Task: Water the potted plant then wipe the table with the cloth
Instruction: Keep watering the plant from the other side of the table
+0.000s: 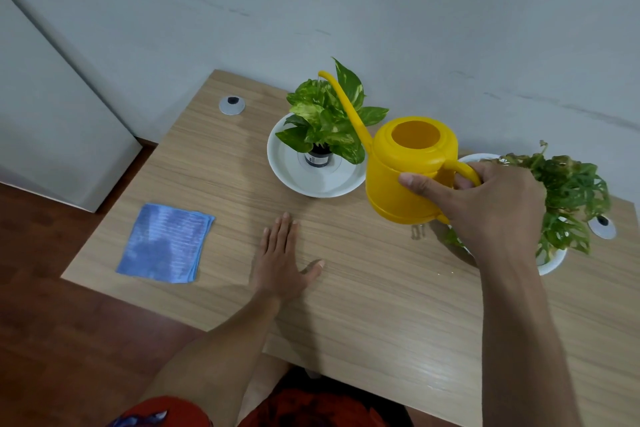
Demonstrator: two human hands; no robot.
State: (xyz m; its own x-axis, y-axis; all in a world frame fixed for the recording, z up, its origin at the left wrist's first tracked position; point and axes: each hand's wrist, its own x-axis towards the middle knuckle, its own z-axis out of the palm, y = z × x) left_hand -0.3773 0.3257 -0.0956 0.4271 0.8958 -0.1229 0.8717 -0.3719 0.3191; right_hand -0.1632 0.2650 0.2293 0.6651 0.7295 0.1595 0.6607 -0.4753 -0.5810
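Note:
A yellow watering can [405, 180] hangs above the wooden table [363, 288], with my right hand [491, 204] gripping its handle. Its long spout reaches up and left over a green-leaved potted plant [329, 118], which stands in a small dark pot on a white saucer [287, 170]. My left hand [282, 260] lies flat on the table, palm down with fingers apart, holding nothing. A folded blue cloth [166, 243] rests near the table's left edge, well left of that hand.
A second leafy plant [571, 198] in a white dish [554, 263] sits at the right, partly behind my right hand. Two grey cable grommets [232, 105] [602, 226] are set into the tabletop. A small wet mark [418, 231] shows below the can. A wall runs behind.

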